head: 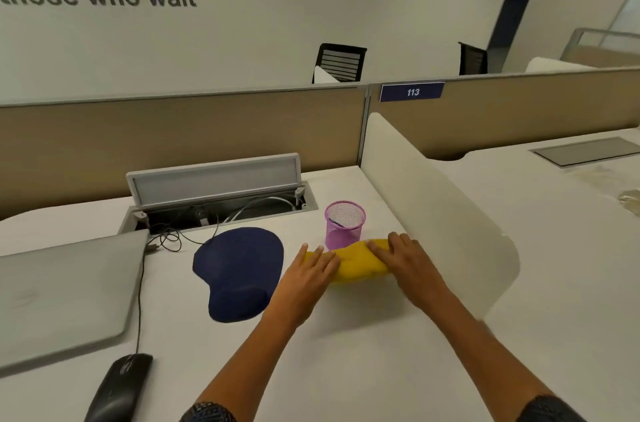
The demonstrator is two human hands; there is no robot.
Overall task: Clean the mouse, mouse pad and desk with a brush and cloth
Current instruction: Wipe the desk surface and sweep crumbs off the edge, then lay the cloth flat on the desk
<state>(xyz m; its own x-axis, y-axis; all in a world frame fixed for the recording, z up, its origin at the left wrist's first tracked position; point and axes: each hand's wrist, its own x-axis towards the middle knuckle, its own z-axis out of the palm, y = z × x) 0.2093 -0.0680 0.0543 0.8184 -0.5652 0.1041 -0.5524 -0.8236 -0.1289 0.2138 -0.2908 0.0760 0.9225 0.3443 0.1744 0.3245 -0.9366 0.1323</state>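
A yellow cloth (356,264) lies bunched on the white desk (346,352), just in front of a pink mesh pen cup (344,224). My left hand (311,271) presses on the cloth's left end and my right hand (403,257) presses on its right end, fingers spread flat. A dark blue mouse pad (239,271) with a wrist rest lies to the left of my hands. The black wired mouse (119,387) sits at the near left edge of the desk. A dark item stands inside the pen cup; I cannot tell what it is.
A closed grey laptop (65,297) lies at the left. An open cable tray (221,200) with wires sits behind the mouse pad. A white divider panel (433,207) stands close to the right of my right hand. Beige partitions (173,141) bound the desk at the back.
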